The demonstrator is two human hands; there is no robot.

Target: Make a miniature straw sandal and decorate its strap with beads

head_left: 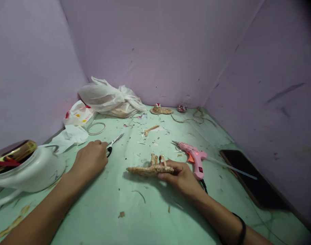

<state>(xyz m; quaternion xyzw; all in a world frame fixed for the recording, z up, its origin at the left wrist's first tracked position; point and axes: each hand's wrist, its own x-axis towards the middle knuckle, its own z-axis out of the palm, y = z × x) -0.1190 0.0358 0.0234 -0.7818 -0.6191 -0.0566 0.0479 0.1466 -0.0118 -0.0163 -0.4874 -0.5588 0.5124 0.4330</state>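
My right hand pinches the right end of a miniature slipper sole of braided straw-coloured cord, seen almost edge-on just above the table. Short upright strips stand on top of it. On the left, my left hand is closed over the handles of a pair of scissors; the blades and one black loop show, the rest is hidden under the fingers. A pink glue gun lies beyond my right hand, its switch lit, with a clear glue stick poking from the back.
A finished slipper-shaped piece, a small bead container and loose cord lie at the back. Left are a tied plastic bag, a metal ring and a white pot. A phone lies right. Scraps litter the table.
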